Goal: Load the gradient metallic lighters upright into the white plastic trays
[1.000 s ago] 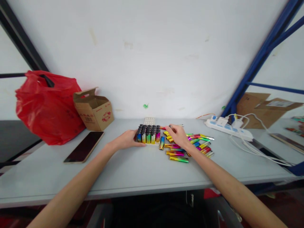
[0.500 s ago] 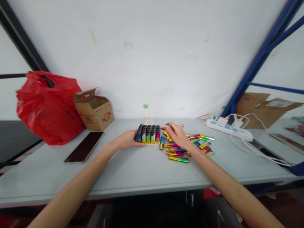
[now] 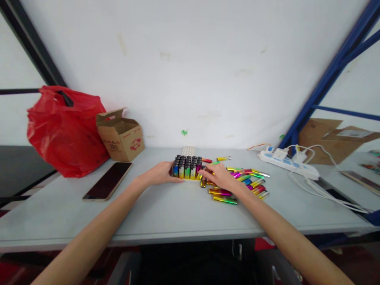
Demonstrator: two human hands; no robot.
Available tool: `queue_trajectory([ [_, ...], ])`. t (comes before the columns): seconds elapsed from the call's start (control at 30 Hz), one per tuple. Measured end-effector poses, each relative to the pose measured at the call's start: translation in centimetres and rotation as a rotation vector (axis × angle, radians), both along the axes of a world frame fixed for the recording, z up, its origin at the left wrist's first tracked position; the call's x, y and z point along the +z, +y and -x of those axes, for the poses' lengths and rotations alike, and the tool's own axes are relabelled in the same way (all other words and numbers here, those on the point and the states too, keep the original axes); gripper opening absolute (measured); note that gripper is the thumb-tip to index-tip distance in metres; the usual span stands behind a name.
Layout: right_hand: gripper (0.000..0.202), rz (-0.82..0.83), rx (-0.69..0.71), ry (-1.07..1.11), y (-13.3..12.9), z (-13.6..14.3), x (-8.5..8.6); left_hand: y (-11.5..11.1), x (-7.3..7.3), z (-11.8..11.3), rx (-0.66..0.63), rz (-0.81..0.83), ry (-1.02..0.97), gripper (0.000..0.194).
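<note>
Upright lighters with black tops stand in close rows in a white tray near the middle of the table. My left hand is wrapped round the left side of this block, thumb at the front. At the block's right front corner, my right hand has its fingers closed round a lighter; part of it is hidden by the fingers. Loose shiny coloured lighters lie in a pile beneath and to the right of my right hand. A white holder with holes sits behind the block.
A dark phone lies on the grey table at the left. Behind it are an open cardboard box and a red plastic bag. A white power strip with cables lies at the right, near folded cardboard.
My right hand has come down and toward me, from behind the pile to the block's right front corner. My left hand stays at the block. The view has shifted slightly.
</note>
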State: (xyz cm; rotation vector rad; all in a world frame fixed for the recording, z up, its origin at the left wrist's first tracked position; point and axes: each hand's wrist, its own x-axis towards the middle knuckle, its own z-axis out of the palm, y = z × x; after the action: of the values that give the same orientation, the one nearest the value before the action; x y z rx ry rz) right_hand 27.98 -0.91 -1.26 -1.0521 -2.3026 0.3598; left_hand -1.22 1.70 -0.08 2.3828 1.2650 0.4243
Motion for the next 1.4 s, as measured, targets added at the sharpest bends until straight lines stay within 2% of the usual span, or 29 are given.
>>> queue_trajectory([
  [0.07,0.043,-0.063,0.024,-0.045,0.1,0.5,-0.2,-0.1,0.0,0.0,0.005,-0.005,0.005,0.065],
  [0.13,0.042,-0.128,-0.010,-0.095,0.2,0.9,-0.3,-0.1,0.1,-0.1,0.008,-0.005,0.012,0.066],
  [0.23,0.046,-0.123,-0.029,-0.144,0.0,1.1,-0.2,-0.3,0.2,-0.1,0.001,0.007,0.006,0.067],
  [0.33,0.050,-0.075,0.004,-0.088,-0.2,0.4,0.5,-0.2,0.2,-0.1,-0.014,0.019,0.006,0.067],
  [0.43,0.052,-0.102,-0.071,0.033,0.5,-0.8,1.1,0.1,0.1,0.0,-0.007,-0.008,0.055,0.069],
  [0.53,0.038,-0.144,-0.139,0.060,3.0,-1.6,1.2,0.1,0.3,0.1,-0.001,-0.003,0.087,0.069],
  [0.6,0.021,-0.131,-0.097,0.020,5.5,-1.4,1.1,0.1,0.4,0.0,-0.010,0.015,0.077,0.066],
  [0.67,0.014,-0.093,-0.046,-0.036,8.1,-0.4,0.8,0.0,0.6,0.1,-0.011,0.018,0.077,0.065],
  [0.77,0.021,-0.074,0.001,-0.135,11.2,1.9,0.3,0.0,0.9,0.5,0.010,-0.012,0.118,0.067],
  [0.87,0.036,-0.077,0.019,-0.236,12.7,4.0,-0.4,-0.1,1.4,1.1,0.021,-0.030,0.160,0.066],
  [0.97,0.045,-0.047,-0.014,-0.286,12.8,4.8,-1.2,-0.1,1.8,1.9,0.013,0.006,0.160,0.063],
  [1.03,0.040,-0.036,-0.034,-0.296,12.4,4.3,-1.5,0.0,1.9,2.3,0.015,0.017,0.161,0.063],
  [1.13,0.033,-0.044,-0.024,-0.318,11.4,2.6,-1.5,0.3,1.9,2.9,0.033,0.020,0.169,0.066],
  [1.4,0.038,-0.069,-0.006,-0.300,7.8,-3.3,-1.8,1.7,1.2,4.1,0.156,0.007,0.191,0.071],
])
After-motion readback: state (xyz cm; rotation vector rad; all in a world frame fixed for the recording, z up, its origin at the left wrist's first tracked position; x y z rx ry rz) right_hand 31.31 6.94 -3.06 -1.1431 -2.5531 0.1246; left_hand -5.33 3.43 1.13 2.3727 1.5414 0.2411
